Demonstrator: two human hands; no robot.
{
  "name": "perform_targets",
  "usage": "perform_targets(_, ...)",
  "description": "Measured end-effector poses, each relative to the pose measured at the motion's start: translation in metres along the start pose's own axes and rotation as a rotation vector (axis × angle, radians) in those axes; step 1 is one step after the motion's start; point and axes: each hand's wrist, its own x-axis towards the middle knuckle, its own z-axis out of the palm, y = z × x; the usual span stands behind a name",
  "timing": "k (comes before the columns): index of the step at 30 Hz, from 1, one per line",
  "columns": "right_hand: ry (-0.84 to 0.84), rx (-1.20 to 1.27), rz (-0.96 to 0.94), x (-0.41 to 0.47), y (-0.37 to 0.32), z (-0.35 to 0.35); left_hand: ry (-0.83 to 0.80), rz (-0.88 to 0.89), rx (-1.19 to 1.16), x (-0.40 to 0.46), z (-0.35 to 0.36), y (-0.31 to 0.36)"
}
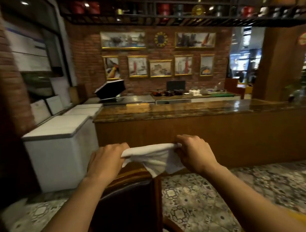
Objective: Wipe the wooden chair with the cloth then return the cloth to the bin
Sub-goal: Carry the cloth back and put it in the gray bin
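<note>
From my head camera, I hold the white cloth [152, 157] stretched between both hands in front of me. My left hand [105, 160] is closed on its left end, fingers curled over the bunched edge; my right hand [193, 152] pinches the right end tight. The middle of the cloth sags and hangs down, its lower corner just above the top rail of the wooden chair [131, 196], which stands right below my forearms with its dark padded back facing me. Beyond my hands runs a long wooden counter [195, 129] with a glossy top. A white chest freezer [59, 150] stands to its left, on the patterned tile floor [201, 200].
</note>
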Motion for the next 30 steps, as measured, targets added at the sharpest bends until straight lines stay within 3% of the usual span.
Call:
perform_targets(8, -0.103, 0.288, -0.316, 0.028, -0.115, 0.057, -0.045, -0.336, 0.231, -0.109, -0.066, -0.072)
perform_targets(15, -0.233, 0.459, -0.545, 0.005, -0.268, 0.082, -0.106, -0.656, 0.355, -0.247, -0.136, -0.122)
perform_targets(22, -0.294, 0.584, -0.791, -0.042, -0.446, 0.076, -0.066, -0.916, 0.437, -0.398, -0.217, -0.171)
perform_targets(30, -0.384, 0.726, -1.044, -0.16, -0.681, 0.057, -0.043, -1.247, 0.545, -0.616, -0.318, -0.205)
